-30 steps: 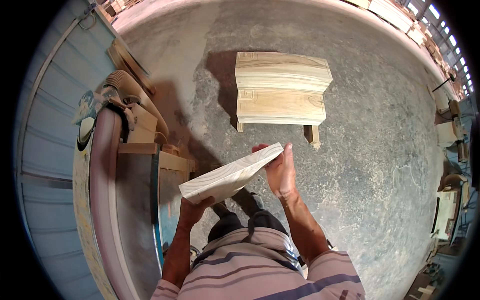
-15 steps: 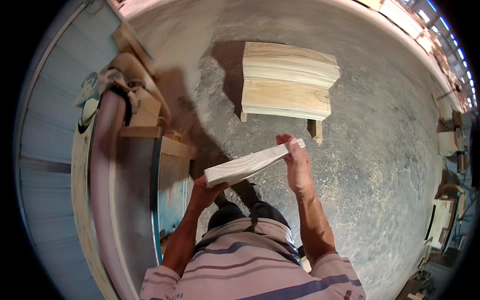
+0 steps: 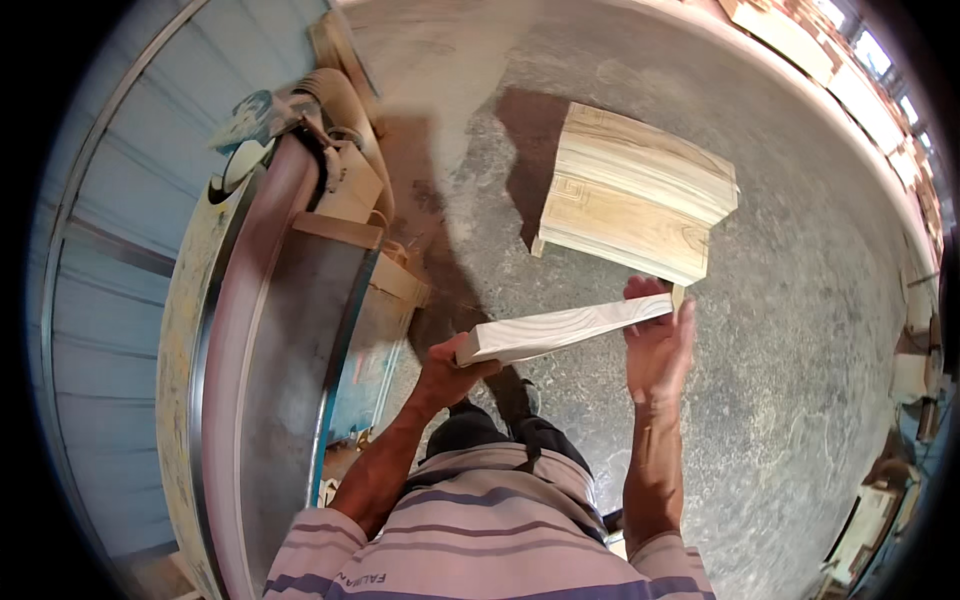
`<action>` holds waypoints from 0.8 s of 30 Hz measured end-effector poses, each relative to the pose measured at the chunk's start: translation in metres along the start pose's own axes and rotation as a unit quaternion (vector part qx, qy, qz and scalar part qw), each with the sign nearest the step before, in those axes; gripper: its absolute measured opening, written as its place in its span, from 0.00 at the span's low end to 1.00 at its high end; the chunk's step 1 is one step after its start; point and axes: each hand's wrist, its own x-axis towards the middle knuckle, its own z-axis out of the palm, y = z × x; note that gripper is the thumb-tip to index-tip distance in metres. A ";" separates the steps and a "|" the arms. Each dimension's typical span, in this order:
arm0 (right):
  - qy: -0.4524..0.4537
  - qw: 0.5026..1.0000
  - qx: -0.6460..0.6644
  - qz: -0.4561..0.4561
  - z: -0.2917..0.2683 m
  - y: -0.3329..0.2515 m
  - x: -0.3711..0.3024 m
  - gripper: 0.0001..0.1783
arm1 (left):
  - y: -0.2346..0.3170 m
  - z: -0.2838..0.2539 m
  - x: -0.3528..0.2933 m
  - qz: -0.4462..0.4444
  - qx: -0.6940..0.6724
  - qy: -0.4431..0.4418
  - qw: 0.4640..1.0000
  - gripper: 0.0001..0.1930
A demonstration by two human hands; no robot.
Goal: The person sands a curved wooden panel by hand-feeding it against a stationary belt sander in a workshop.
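Observation:
A pale wooden board (image 3: pixel 562 328) with curved grain lines is held crosswise in front of my body, its right end a little higher in the picture. My left hand (image 3: pixel 446 372) is closed round the left end, with the thumb along the near edge. At the other end my right hand (image 3: pixel 660 350) has the board between its thumb and fingers, palm against the tip; the picture is slightly smeared there. Just beyond the right hand lies a stack of pale moulded wooden panels (image 3: pixel 632 205), carved at the left, resting on wooden supports.
Along my left side runs a long belt sander (image 3: pixel 262 265) with a brownish-pink belt, beside a grey metal table (image 3: pixel 290 350). A blue-grey corrugated wall (image 3: pixel 110 340) rises behind it. Grey concrete floor (image 3: pixel 800 350) stretches to the right, with wooden pieces (image 3: pixel 865 525) at the far edge.
The board and both hands sit further right in the picture and the board is less tilted. The view has turned, so the panels and sander appear shifted right and rotated.

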 end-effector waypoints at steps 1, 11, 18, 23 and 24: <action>-0.005 1.000 -0.001 -0.029 0.002 -0.003 0.004 0.41 | 0.016 0.001 0.001 -0.008 0.000 0.015 1.000 0.17; 0.072 0.960 -0.265 0.048 -0.164 0.070 0.039 0.46 | 0.090 -0.040 0.000 0.091 -0.303 0.271 0.909 0.17; 0.019 0.980 -0.179 0.085 -0.204 0.063 0.025 0.38 | 0.065 -0.068 -0.036 0.058 -0.528 0.265 0.805 0.29; -0.093 0.961 -0.198 0.169 -0.140 -0.003 0.008 0.43 | 0.003 -0.079 -0.045 0.003 -0.564 0.308 0.766 0.29; -0.081 0.949 -0.215 0.217 -0.133 -0.009 0.010 0.44 | -0.006 -0.080 -0.046 -0.005 -0.564 0.316 0.763 0.29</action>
